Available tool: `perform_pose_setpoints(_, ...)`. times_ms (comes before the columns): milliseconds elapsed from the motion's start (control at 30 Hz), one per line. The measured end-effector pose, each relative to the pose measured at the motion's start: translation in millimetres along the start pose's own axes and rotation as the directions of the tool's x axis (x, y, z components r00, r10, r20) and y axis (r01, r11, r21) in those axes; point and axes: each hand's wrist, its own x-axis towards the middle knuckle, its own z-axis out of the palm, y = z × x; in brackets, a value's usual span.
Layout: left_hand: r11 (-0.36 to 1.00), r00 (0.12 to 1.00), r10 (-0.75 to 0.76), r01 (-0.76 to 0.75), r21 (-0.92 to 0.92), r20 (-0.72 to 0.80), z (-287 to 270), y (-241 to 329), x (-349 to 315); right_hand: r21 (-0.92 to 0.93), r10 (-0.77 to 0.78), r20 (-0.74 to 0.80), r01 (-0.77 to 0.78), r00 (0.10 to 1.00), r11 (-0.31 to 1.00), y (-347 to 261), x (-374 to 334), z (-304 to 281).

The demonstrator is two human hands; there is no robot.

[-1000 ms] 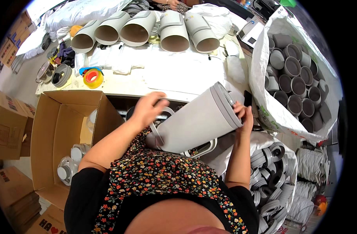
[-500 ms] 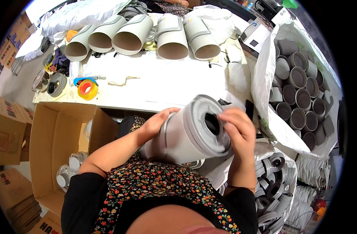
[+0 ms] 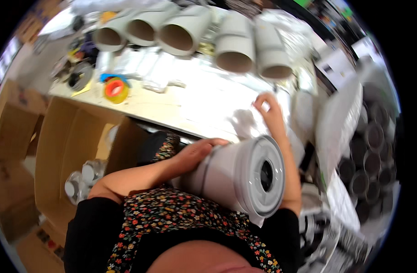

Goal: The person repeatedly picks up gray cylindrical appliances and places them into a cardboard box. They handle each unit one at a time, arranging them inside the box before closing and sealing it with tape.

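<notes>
A grey cylindrical jug point(image 3: 226, 175) lies tilted across my lap, its round lid point(image 3: 276, 195) facing right. In the middle of the lid is an opening with a dark part point(image 3: 266, 175) inside. My left hand point(image 3: 197, 154) rests round the upper side of the jug and holds it. Beyond the lid, my right hand point(image 3: 267, 107) is raised over the white tabletop point(image 3: 195, 107), apart from the jug. Its fingers are curled into a pinch; whether something small is between them I cannot make out. A blurred shadow falls on the table beside that hand.
Several pale grey jug bodies point(image 3: 234, 61) lie along the table's far side, open ends toward me. A yellow tape roll point(image 3: 116, 90) sits at the left. An open cardboard box point(image 3: 58, 150) with clear jars stands at my left. At the right, a white sack point(image 3: 338, 132) holds grey cups.
My right hand has left the lid and moved up over the table. The jug has shifted down and right with my left hand still on it. The view has tilted.
</notes>
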Motion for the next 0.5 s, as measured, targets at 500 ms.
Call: perform_pose_setpoints(500,0.924,0.991,0.134,-0.12,0.363,-0.013,2.3,20.5,-17.1,0.671,0.345,0.16,-0.358,0.925,0.649,42.6,-39.4,69.6)
